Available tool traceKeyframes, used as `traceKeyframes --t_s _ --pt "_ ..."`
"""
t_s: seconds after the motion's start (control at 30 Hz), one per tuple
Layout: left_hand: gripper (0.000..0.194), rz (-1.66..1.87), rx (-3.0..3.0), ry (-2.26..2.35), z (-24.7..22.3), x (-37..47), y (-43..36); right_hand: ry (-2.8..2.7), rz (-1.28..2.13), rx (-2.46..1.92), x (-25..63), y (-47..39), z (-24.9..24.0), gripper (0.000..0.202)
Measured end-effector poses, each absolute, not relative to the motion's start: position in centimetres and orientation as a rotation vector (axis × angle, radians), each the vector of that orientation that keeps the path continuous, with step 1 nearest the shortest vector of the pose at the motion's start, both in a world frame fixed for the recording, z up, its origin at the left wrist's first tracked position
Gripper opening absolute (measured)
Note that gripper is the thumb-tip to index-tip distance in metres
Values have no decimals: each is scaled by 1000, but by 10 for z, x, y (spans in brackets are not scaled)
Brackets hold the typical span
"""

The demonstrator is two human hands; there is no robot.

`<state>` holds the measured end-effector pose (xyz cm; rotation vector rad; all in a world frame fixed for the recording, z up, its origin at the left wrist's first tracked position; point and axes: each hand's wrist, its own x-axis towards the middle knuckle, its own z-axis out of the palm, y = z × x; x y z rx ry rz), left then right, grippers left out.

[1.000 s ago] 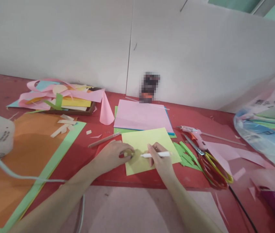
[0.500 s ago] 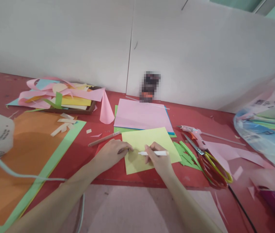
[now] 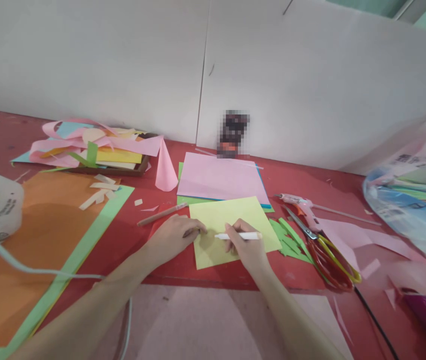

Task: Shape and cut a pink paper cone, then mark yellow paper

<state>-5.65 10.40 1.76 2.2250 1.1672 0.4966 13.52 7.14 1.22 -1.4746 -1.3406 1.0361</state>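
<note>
A sheet of yellow paper (image 3: 215, 255) lies at a slant on the red table in front of me. My left hand (image 3: 175, 234) rests across its left edge, fingers bent forward and fingertips down on the sheet, the thumb partly hidden below them. Over the right half of the paper, my right hand (image 3: 245, 242) is closed around a white marker pen (image 3: 249, 236). The pen lies low and nearly level, its tip pointing left toward the left fingertips. Whether the tip touches the paper I cannot tell, and no clear mark shows there.
Behind the sheet is a stack topped with pink paper (image 3: 220, 175), beside a pink paper cone (image 3: 165, 170). To the right are green scraps (image 3: 290, 240), scissors (image 3: 312, 237) and a glue gun (image 3: 303, 204). A tray of paper strips (image 3: 122, 171) and orange paper (image 3: 47, 220) are left.
Both hands and the pen keep the same place on the yellow paper. Only the whole view has shifted very slightly.
</note>
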Motion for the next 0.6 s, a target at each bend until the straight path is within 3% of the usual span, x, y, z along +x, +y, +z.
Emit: traceKeyframes --t_s 0.6 --pt "21 523 2213 1142 15 -58 105 -1376 1060 -1471 136 71 10 35"
